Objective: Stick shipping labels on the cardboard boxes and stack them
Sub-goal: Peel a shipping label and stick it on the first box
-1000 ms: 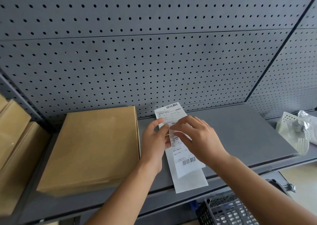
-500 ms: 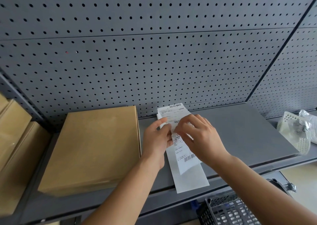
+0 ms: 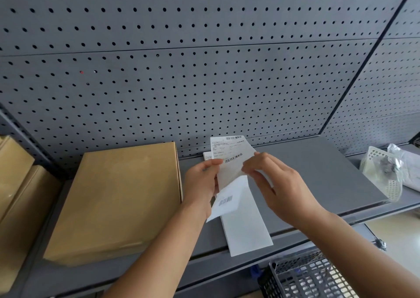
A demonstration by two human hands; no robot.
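A flat brown cardboard box (image 3: 116,197) lies on the grey shelf (image 3: 318,175), left of my hands. My left hand (image 3: 201,184) pinches the left edge of a white shipping label (image 3: 231,157) printed with barcodes. My right hand (image 3: 272,184) grips its right side, fingers closed on the paper. The label is partly lifted and bent, and its lower end with a barcode (image 3: 225,203) curls below my left hand. Under it a blank white backing strip (image 3: 245,229) lies on the shelf and reaches the front edge.
More brown boxes (image 3: 16,188) lean at the far left. A grey pegboard wall (image 3: 204,70) rises behind the shelf. A white perforated basket (image 3: 381,172) with plastic bags stands at the right. A dark wire basket (image 3: 306,277) sits below the shelf front.
The label has been peeled up from the backing strip and bent, with its lower barcoded end now curled under my left hand. Both hands stayed on the label and rose slightly.
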